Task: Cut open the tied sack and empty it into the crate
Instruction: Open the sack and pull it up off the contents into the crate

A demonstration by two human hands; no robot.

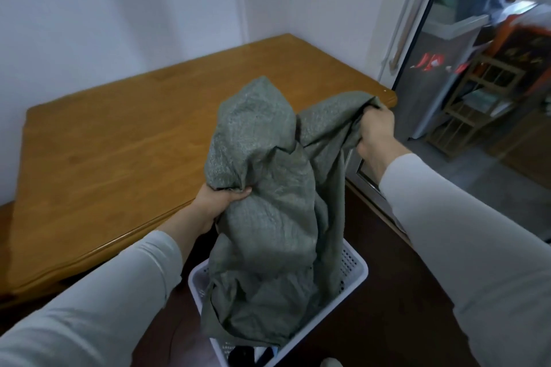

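Observation:
A grey-green woven sack (268,188) hangs upside down over a white perforated crate (354,271) on the dark floor. My left hand (214,202) grips a bunch of the sack's fabric at its left side. A raised corner of the sack at the upper right is held by my right hand (375,134). The sack's lower end drapes into the crate and hides most of its inside. Some dark and light items (253,354) show at the crate's near end, below the sack.
A wooden table (119,143) stands to the left, against white walls. To the right is a glass door (447,68) with a metal frame; a wooden rack (477,104) stands beyond it. Dark floor (402,307) lies around the crate.

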